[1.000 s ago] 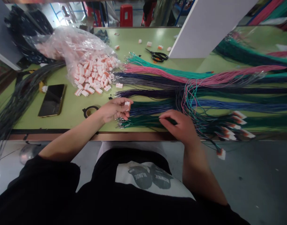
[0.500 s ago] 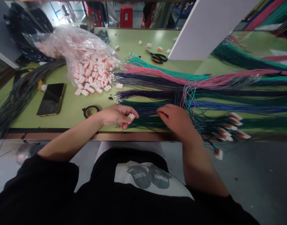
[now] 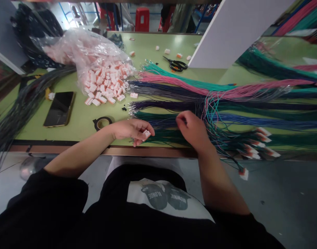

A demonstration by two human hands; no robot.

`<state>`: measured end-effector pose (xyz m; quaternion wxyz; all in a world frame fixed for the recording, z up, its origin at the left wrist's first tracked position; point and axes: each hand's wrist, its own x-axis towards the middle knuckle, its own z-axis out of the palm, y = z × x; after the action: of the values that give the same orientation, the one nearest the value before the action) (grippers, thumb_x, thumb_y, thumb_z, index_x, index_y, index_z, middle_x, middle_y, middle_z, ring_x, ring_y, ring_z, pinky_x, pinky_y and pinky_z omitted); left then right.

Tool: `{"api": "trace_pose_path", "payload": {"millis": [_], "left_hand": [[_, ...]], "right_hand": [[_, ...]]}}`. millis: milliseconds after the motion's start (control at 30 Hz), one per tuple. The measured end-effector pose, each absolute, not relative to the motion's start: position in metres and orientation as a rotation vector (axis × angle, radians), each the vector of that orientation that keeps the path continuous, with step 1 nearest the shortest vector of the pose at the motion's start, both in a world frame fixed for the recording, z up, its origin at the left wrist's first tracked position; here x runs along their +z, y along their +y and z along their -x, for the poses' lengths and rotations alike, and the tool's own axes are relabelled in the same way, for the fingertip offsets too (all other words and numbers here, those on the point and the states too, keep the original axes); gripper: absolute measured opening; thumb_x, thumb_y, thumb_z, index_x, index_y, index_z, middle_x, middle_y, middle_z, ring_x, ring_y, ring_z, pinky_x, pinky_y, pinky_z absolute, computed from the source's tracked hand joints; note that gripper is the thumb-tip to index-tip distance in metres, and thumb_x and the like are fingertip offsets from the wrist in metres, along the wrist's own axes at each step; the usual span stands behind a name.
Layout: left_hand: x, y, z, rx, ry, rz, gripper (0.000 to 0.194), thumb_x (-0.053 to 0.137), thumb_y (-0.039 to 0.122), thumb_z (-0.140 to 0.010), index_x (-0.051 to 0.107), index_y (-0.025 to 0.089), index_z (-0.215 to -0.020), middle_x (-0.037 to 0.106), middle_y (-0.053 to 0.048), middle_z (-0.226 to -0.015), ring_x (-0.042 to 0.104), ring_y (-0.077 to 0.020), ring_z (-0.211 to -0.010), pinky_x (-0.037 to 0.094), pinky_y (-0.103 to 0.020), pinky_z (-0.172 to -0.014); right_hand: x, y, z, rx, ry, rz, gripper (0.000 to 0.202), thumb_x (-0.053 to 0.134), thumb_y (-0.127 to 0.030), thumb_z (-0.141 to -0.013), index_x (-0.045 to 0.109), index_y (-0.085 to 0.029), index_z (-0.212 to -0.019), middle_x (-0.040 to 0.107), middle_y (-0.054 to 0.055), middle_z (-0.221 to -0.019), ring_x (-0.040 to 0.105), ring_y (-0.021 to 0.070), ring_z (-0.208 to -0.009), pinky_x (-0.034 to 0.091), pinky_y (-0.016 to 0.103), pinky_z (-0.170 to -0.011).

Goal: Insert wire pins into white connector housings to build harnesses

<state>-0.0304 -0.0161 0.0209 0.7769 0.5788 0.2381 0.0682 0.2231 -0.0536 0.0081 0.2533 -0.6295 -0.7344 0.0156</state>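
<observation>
- Head view, changes: compared with one second earlier, the left hand (image 3: 132, 131) has come nearer the table's front edge, turning its small white-and-orange plastic connector (image 3: 146, 134) so that a toothed, slotted side shows; the right hand (image 3: 192, 129) has shifted toward 12 o'clock.
- Head view, connector: pale, block-shaped, pinched at the left hand's fingertips, above the long thin dark-green wires (image 3: 169, 135) near the front edge; its orange part is mostly hidden.
- Head view, left hand: thumb and forefinger closed on the connector, the other fingers loosely bent.
- Head view, right hand: at the left hand's 3 o'clock, fingers curled toward the thumb, over a bundle of thin blue wires (image 3: 162, 123); whether it grips a strand cannot be told.
- Head view, surroundings: from the left hand, a heap of white-and-orange plastic connectors (image 3: 105, 83) lies at 11 o'clock, a black roll of tape (image 3: 96, 124) between 9 and 10, and black-handled scissors (image 3: 178, 65) at 1. Wired white-and-orange connectors (image 3: 257, 145) lie between the right hand's 3 and 4 o'clock.
</observation>
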Motion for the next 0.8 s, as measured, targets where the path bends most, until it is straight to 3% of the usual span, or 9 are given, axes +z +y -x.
{"api": "trace_pose_path", "payload": {"millis": [100, 300, 500, 700, 800], "left_hand": [[0.021, -0.015, 0.030, 0.153, 0.545, -1.223, 0.026, 0.070, 0.020, -0.073, 0.059, 0.013, -0.095, 0.056, 0.005, -0.059, 0.055, -0.0076, -0.049, 0.043, -0.018, -0.046], [0.015, -0.011, 0.027, 0.216, 0.654, -1.106, 0.030, 0.075, 0.022, -0.070, 0.061, 0.011, -0.095, 0.056, 0.003, -0.062, 0.056, -0.0073, -0.050, 0.045, -0.019, -0.046], [0.012, -0.008, 0.027, 0.223, 0.642, -1.046, 0.025, 0.073, 0.019, -0.072, 0.061, 0.011, -0.094, 0.057, 0.003, -0.064, 0.055, -0.0070, -0.052, 0.046, -0.019, -0.047], [0.011, -0.007, 0.027, 0.290, 0.597, -1.014, 0.030, 0.073, 0.019, -0.073, 0.059, 0.012, -0.099, 0.060, 0.002, -0.067, 0.060, -0.0085, -0.059, 0.048, -0.019, -0.053], [0.011, -0.008, 0.028, 0.337, 0.546, -1.024, 0.031, 0.071, 0.016, -0.074, 0.058, 0.012, -0.101, 0.063, 0.000, -0.070, 0.063, -0.0099, -0.061, 0.050, -0.020, -0.055]], "right_hand": [[0.009, -0.057, -0.217, 0.039, -1.777, 1.643, 0.013, 0.046, -0.024, -0.084, 0.058, -0.021, -0.088, 0.066, 0.004, -0.082, 0.059, 0.0186, -0.073, 0.043, 0.031, -0.068], [0.018, -0.067, -0.212, 0.220, -2.155, 1.560, 0.017, 0.050, -0.027, -0.082, 0.066, -0.023, -0.080, 0.069, 0.003, -0.079, 0.062, 0.0201, -0.074, 0.040, 0.030, -0.060], [0.031, -0.075, -0.230, 0.195, -1.371, 1.586, 0.011, 0.058, -0.030, -0.077, 0.066, -0.023, -0.075, 0.061, 0.000, -0.062, 0.050, 0.0145, -0.053, 0.037, 0.028, -0.050], [0.045, -0.088, -0.179, 0.613, -1.964, 1.243, 0.022, 0.062, -0.027, -0.076, 0.066, -0.025, -0.097, 0.065, -0.003, -0.069, 0.056, 0.0114, -0.058, 0.045, 0.026, -0.059], [0.047, -0.089, -0.161, 0.704, -2.111, 1.056, 0.014, 0.057, -0.028, -0.081, 0.066, -0.024, -0.091, 0.069, -0.001, -0.078, 0.061, 0.0125, -0.068, 0.048, 0.026, -0.067]]}}
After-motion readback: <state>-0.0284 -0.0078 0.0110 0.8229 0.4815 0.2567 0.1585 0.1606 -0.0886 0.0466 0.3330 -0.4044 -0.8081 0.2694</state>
